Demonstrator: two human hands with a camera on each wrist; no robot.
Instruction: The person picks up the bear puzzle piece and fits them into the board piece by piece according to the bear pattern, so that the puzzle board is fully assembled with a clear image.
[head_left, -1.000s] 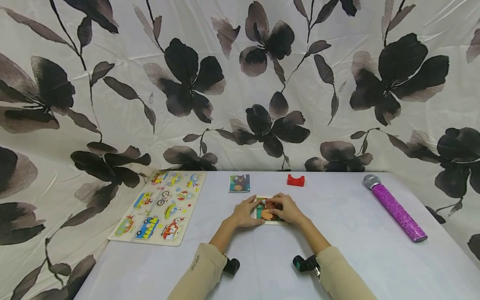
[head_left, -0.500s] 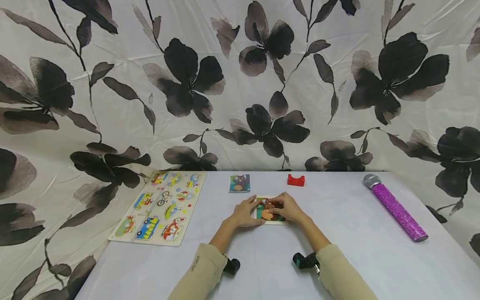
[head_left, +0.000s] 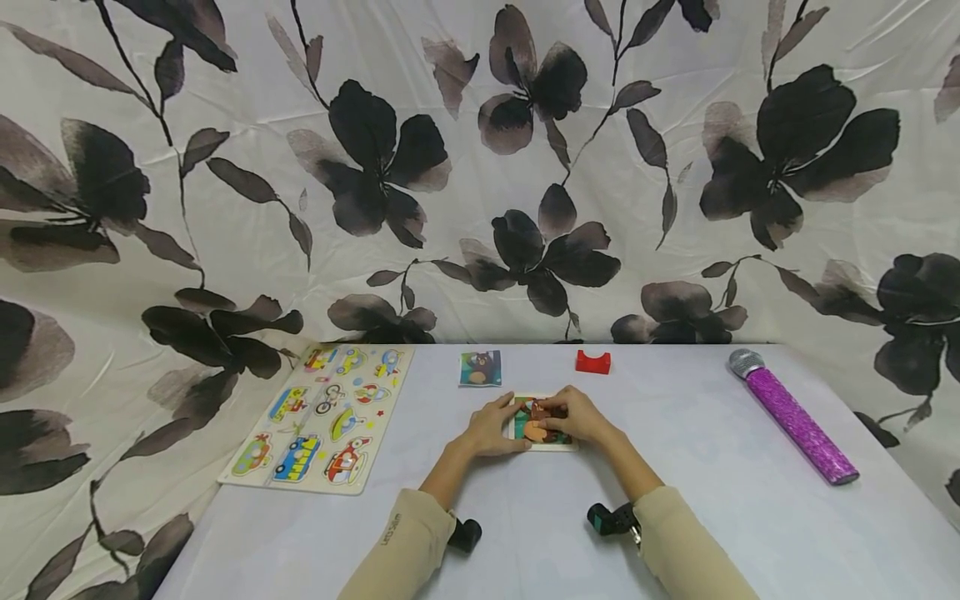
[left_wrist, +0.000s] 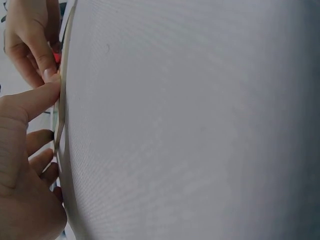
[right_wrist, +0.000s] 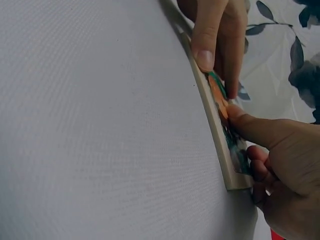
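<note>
Head view, step in hand: a small picture puzzle (head_left: 542,423) was being worked at the middle of the bench (head_left: 712,500), apparently at the stage of seating a piece in its tray.
Head view, left hand: the left hand (head_left: 491,427) was laid at the puzzle's left edge, fingers bent onto the frame, seemingly steadying it.
Head view, right hand: the right hand (head_left: 576,417) was set over the puzzle's right part, fingertips pressed down on the picture.
Head view, next move: a firm, even press would probably be called for, with the frame kept from sliding on the smooth cloth.
Head view, surroundings: a vehicle puzzle board (head_left: 321,417) was seen at the left edge, a small bear picture card (head_left: 480,367) and a red block (head_left: 592,361) beyond the hands, a purple glitter microphone (head_left: 793,426) well to the right; a flowered cloth (head_left: 480,167) was hung behind.
Left wrist view: the left thumb was seen pressed against the thin edge of the puzzle, the other fingers curled below it; the right hand's fingertips (left_wrist: 47,70) were met at the same edge.
Right wrist view: the puzzle (right_wrist: 220,125) was seen edge-on, flat on the bench; the right thumb was pressed onto its picture face, the remaining fingers curled at the far corner.
</note>
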